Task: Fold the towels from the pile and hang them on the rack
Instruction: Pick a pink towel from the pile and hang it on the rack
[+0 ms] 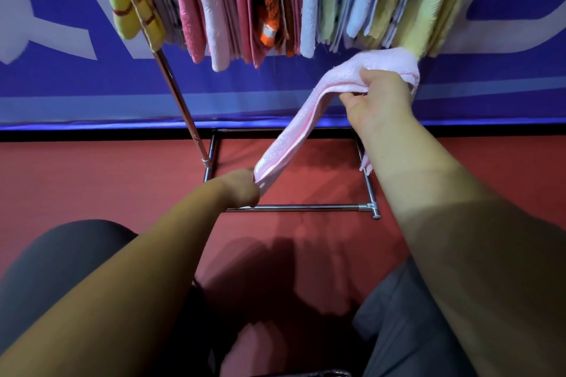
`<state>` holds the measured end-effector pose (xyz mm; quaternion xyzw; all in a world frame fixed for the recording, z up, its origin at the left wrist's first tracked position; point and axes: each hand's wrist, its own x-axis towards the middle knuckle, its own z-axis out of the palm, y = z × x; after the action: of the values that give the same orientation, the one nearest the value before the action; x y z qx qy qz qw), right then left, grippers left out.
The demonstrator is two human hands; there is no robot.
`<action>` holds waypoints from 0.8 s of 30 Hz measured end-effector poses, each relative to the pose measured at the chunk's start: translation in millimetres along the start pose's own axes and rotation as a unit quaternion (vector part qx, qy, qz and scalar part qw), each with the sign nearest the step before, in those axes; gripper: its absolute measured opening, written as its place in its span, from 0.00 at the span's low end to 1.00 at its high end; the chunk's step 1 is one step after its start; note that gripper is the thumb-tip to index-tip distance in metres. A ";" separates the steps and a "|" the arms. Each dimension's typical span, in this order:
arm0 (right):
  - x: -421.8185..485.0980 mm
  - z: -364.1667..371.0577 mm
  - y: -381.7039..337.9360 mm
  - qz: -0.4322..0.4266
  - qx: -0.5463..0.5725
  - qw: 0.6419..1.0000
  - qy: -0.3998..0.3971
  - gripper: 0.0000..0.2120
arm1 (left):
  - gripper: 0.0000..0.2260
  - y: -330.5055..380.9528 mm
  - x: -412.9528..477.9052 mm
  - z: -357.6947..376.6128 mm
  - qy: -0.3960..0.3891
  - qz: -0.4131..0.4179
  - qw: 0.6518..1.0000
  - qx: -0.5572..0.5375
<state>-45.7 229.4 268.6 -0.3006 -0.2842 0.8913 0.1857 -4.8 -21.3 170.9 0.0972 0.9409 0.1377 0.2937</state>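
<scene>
One pink towel (295, 131) stretched mid-frame, left hand (242, 187) pinching its lower end, right hand (376, 98) gripping its top, beneath one rack (306, 208) crowded with hanging towels (214, 9).

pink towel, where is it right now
Head view, right of centre: the pink towel slants between the hands, upper end gripped by the right hand under the yellow towel, lower end held by the left hand over the rack base.
</scene>
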 end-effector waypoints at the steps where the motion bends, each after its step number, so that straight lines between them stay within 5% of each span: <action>1: -0.9 0.2 -0.7 0.000 0.002 1.000 -0.002 0.31 | 0.04 0.5 -0.2 0.5 0.007 0.006 1.000 0.006; 11: -21.0 6.1 6.6 0.020 -0.002 0.999 -0.044 0.28 | 0.20 -0.4 9.6 11.2 0.019 -0.037 0.997 0.059; 17: -46.9 15.4 27.6 0.063 -0.041 0.994 -0.084 0.27 | 0.35 36.1 -1.9 0.3 0.116 0.055 0.986 -0.106; 21: -69.1 19.2 33.3 0.091 -0.049 0.991 -0.089 0.24 | 0.18 74.7 -26.1 -30.1 0.277 0.164 0.912 -0.253; 24: -86.3 18.2 26.9 0.082 -0.064 0.987 -0.124 0.23 | 0.14 92.3 -37.1 -46.4 0.317 0.169 0.900 -0.246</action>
<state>3.1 158.2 301.0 -0.2212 -0.3358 0.9139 0.0558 7.7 46.6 256.3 0.1308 0.8897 0.4362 -0.0338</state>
